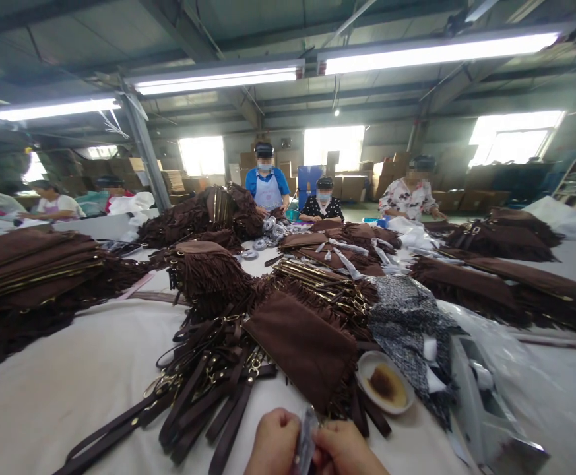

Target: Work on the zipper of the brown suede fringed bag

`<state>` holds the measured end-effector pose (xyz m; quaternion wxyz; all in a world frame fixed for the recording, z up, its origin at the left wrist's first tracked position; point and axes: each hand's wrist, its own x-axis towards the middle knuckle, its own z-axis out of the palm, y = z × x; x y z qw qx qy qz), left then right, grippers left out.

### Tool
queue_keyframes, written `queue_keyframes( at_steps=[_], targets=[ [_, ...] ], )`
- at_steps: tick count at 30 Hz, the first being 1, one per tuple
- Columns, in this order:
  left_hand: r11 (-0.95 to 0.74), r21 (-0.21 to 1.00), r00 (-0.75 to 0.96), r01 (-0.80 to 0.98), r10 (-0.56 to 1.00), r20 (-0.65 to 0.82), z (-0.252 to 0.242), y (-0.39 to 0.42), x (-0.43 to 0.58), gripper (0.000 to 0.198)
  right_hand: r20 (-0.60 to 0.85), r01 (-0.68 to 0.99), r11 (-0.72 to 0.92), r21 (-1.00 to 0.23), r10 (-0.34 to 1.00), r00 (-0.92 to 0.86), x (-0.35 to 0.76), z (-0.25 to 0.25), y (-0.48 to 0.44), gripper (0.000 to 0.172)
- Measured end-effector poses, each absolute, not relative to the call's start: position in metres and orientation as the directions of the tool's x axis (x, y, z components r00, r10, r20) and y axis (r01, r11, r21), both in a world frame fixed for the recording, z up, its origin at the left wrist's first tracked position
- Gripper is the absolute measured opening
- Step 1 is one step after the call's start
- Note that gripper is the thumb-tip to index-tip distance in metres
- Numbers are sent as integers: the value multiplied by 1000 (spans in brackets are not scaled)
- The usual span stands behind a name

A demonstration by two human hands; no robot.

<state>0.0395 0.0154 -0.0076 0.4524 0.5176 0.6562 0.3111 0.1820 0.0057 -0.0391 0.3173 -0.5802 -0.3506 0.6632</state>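
left hand (274,441) and right hand (344,450) both pinch a clear plastic wrapping (307,438) between them, by the near end of a brown fringed pouch (302,346); a white dish (402,404) sits beside the pouch.

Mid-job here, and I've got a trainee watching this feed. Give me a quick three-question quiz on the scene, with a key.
1. True or false: the left hand and right hand are at opposite ends of the table.
2. What sits just to the right of the nearest brown pouch?
a) a pair of scissors
b) a round white dish
c) a lamp
3. Describe the pattern of the cloth beside the grey device.

Key:
1. False; they are close together, at a shiny plastic piece.
2. b
3. Speckled black and white.
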Motion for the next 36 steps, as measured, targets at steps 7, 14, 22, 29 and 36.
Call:
queue_keyframes(
  at_steps=[7, 14, 22, 29, 36],
  targets=[
    [355, 890, 2, 287, 928, -371, -3, 25, 48, 34, -534, -67, -543, -837, 837, -117, 177, -49, 8, 34],
    [449, 876, 51, 174, 885, -464, -13, 24, 54, 39, -308, 244, -291, -925, 951, -34, 200, -34, 2, 21],
    [303, 932, 106, 201, 939, -328, -18, 25, 43, 35, 384, 739, 518, -430, 846, -369, 212, -7, 6, 22],
    [163, 919, 165, 359, 958, -234, -3, 20, 39, 32, 419, 748, 627, -217, 752, -509, 206, 0, 22, 8],
    [46, 908, 235, 416, 959, -156, 29, 4, 42, 29, 138, 770, 624, -136, 781, -609, 204, 26, 34, 11]
  ],
)
